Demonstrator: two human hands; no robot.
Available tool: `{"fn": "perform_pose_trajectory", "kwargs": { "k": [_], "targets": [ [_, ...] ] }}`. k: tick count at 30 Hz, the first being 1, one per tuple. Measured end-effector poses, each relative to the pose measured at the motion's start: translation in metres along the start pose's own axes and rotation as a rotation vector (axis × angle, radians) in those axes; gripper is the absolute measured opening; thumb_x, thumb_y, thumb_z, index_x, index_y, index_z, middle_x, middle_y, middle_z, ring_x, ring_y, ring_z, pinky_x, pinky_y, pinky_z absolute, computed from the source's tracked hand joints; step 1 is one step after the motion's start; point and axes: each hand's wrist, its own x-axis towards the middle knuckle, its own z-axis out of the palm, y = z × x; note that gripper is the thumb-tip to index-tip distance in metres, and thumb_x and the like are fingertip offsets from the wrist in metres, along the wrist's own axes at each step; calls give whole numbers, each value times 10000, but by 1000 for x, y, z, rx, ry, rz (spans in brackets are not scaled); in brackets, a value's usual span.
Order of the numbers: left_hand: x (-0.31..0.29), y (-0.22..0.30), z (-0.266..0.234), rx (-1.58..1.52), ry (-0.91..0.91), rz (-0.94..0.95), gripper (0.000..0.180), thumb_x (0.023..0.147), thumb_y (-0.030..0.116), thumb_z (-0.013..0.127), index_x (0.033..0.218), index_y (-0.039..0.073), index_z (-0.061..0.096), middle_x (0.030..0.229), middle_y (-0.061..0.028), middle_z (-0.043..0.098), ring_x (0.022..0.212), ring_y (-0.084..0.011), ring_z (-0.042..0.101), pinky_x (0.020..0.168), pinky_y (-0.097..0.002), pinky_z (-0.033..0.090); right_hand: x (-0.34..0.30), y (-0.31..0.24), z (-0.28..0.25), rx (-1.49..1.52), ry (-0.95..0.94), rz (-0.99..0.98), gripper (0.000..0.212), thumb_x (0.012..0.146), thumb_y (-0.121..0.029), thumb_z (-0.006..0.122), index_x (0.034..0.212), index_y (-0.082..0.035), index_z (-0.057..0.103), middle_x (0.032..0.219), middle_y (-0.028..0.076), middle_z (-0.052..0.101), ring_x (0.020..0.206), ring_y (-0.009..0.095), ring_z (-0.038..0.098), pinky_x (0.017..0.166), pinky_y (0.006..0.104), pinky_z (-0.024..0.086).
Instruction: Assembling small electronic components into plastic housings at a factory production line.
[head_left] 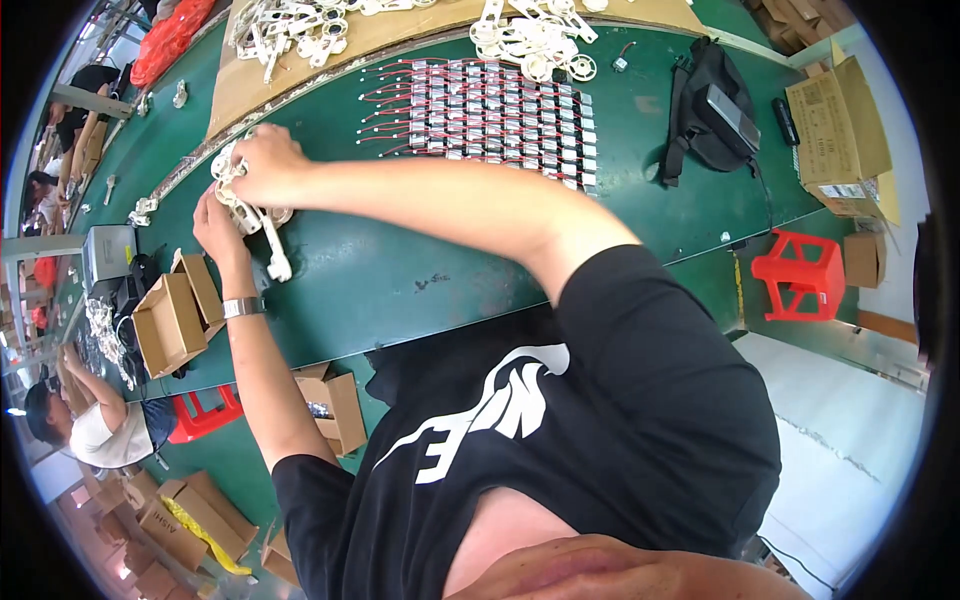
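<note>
At the table's left side, both my hands are on a white plastic frame piece [228, 165] with rounded openings. My left hand [216, 228] grips it from the near side, fingers partly hidden. My right hand [268, 168] reaches across from the right, its curled fingers over the piece. Beside my hands lies a white plastic arm [276, 258] with a knobbed end; whether it joins the held piece I cannot tell. To the right, small silver battery packs [490, 110] with red wires lie in neat rows on the green table [400, 270].
White plastic parts [300, 35] are heaped on cardboard at the back, with another pile [530, 45] beside the batteries. A black bag [700, 110] lies at right. An open cardboard box [168, 330] stands near my left forearm. Red stools [800, 275] and co-workers [105, 425] are around.
</note>
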Motion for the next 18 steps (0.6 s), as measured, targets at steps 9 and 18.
{"fn": "perform_pose_trajectory", "kwargs": {
  "k": [9, 18],
  "targets": [
    [-22, 113, 41, 590, 183, 674, 515, 934, 316, 736, 1277, -56, 638, 1249, -235, 657, 1174, -357, 606, 1044, -468, 447, -23, 71, -377, -707, -95, 155, 718, 888, -563, 718, 1435, -115, 595, 1431, 218, 582, 1346, 342, 536, 1128, 415, 426],
    [-66, 165, 349, 621, -955, 299, 1022, 917, 757, 527, 1355, -167, 520, 1297, -382, 611, 1248, -459, 609, 1039, -527, 479, -29, 134, -435, -448, -277, 70, 777, 911, -594, 674, 1509, -124, 515, 1471, 244, 557, 1323, 355, 562, 1120, 417, 427]
  ]
}}
